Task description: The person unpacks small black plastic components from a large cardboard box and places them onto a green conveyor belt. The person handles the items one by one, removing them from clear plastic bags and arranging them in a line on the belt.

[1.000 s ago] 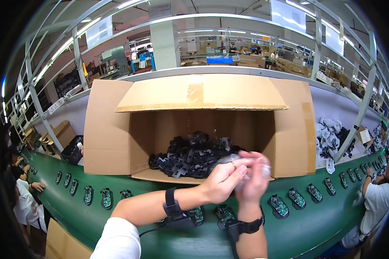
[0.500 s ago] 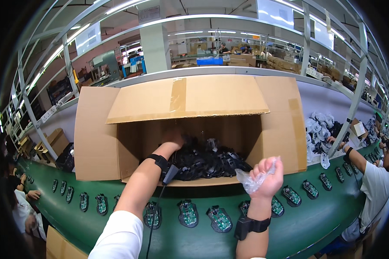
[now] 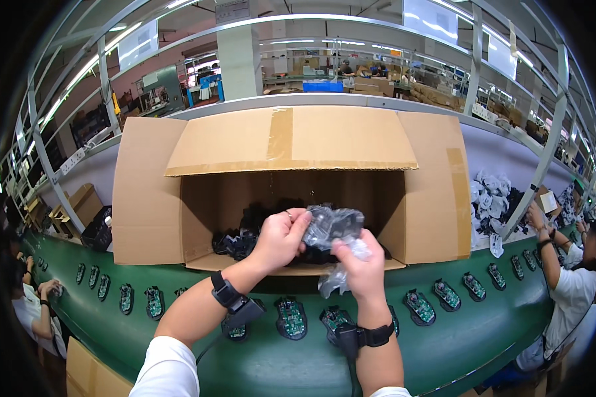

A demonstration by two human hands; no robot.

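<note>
A clear plastic bag (image 3: pixel 334 226) with something dark inside is stretched between my two hands at the front of a cardboard box (image 3: pixel 434 218). My left hand (image 3: pixel 281 239) pinches the bag's left side between thumb and fingers. On the opposite side my right hand (image 3: pixel 363 264) is closed on the bag's lower right part, and crumpled clear plastic (image 3: pixel 334 281) hangs below its fingers. Behind and below, black parts (image 3: pixel 235 243) lie heaped in the box; their exact kind is hard to make out. Dark bands with small boxes are strapped round both wrists.
A row of opened mouse shells with green circuit boards (image 3: pixel 291 319) runs along the green belt (image 3: pixel 258 367). Plastic bags (image 3: pixel 490 198) are piled at the right. Co-workers sit at both ends. A slanted metal post (image 3: pixel 540 159) rises on the right.
My left hand has come out of the box with the dark-filled bag. My right hand has moved left and up to it, its crumpled plastic still along. The view has shifted slightly.
</note>
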